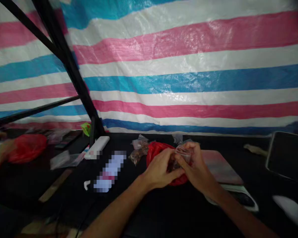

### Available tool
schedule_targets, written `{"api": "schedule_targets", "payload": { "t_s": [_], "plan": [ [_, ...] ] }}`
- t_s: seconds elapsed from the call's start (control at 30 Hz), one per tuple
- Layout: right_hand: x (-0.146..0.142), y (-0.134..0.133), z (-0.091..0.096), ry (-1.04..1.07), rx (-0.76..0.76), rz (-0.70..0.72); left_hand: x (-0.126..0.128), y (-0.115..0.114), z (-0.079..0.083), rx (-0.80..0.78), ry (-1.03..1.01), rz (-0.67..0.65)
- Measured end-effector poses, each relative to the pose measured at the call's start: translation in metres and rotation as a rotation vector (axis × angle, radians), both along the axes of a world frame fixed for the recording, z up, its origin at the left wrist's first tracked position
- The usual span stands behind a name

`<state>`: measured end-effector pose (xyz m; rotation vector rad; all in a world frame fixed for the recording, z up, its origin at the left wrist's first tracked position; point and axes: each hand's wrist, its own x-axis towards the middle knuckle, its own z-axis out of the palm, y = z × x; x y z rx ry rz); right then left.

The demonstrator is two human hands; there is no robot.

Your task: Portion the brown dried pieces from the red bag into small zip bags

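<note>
The small clear bag (184,152) is between the hands, over the red bag (155,150) on the desk (164,211). The right hand (194,163) pinches it; the left hand (161,168) curls beside it — grip unclear. Probably light, limp, slippery — best held by its edges.

The bag (152,152) is red, the table (161,211) black, the earbud (86,184) white, the sheet (188,79) striped in pink, blue and white
</note>
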<state>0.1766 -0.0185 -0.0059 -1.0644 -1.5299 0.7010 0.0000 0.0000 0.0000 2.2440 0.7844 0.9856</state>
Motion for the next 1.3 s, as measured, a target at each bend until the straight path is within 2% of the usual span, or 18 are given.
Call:
{"api": "schedule_targets", "payload": {
  "t_s": [0.13, 0.27, 0.37, 0.47, 0.53, 0.63, 0.73, 0.93, 1.17, 1.3],
  "plan": [
    [0.012, 0.002, -0.005, 0.039, -0.019, 0.099, 0.005, -0.003, 0.000, 0.044, -0.009, -0.002],
    [0.014, -0.002, 0.001, 0.072, -0.031, 0.179, 0.004, -0.003, -0.001, 0.024, -0.074, 0.083],
    [0.009, -0.003, 0.005, 0.040, -0.011, 0.123, 0.001, 0.000, -0.001, -0.021, -0.155, 0.145],
    [0.005, -0.001, 0.005, 0.017, -0.002, 0.065, 0.000, 0.001, 0.000, -0.088, -0.219, 0.102],
    [0.003, 0.001, 0.004, 0.017, -0.016, 0.058, 0.002, 0.000, -0.001, -0.160, -0.257, 0.087],
    [0.002, 0.002, 0.004, 0.025, -0.063, 0.064, 0.006, 0.001, -0.002, -0.229, -0.331, 0.154],
    [0.001, 0.001, 0.004, 0.011, -0.100, 0.066, 0.007, 0.001, -0.003, -0.231, -0.357, 0.193],
    [-0.002, 0.001, 0.003, 0.030, -0.114, 0.049, 0.006, 0.000, -0.005, -0.259, -0.349, 0.165],
    [-0.002, 0.000, 0.007, -0.021, -0.146, 0.043, 0.008, 0.000, -0.011, -0.277, -0.344, 0.187],
    [-0.003, -0.001, 0.005, 0.027, -0.188, 0.072, 0.008, -0.001, -0.010, -0.277, -0.341, 0.207]
  ]
}}
